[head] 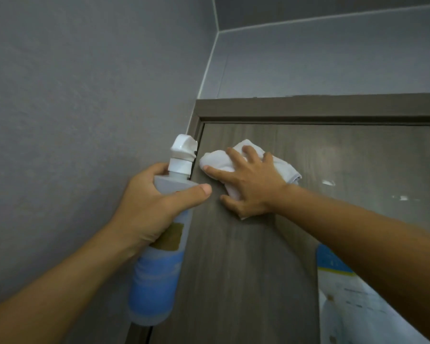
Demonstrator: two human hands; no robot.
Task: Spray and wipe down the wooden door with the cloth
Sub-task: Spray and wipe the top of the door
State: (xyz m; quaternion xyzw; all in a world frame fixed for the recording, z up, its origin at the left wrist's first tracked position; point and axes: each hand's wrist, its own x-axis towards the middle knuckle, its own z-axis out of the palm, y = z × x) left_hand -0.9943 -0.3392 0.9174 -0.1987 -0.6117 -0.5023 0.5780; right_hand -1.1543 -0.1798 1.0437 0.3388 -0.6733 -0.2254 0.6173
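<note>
The dark brown wooden door (246, 256) fills the lower right, seen from below near its top left corner. My right hand (248, 184) lies flat with spread fingers on a crumpled white cloth (219, 161), pressing it against the door just under the frame. My left hand (147, 207) grips a spray bottle (157, 276) round its neck, thumb across the front. The bottle is translucent with a blue label and a white nozzle (183, 150) pointing toward the door's left edge.
A brown door frame (308, 108) runs above the door. Grey walls (72, 95) stand to the left and above. A white and blue poster (353, 306) is stuck on the door at lower right. Small white marks (329, 182) show on the door's right part.
</note>
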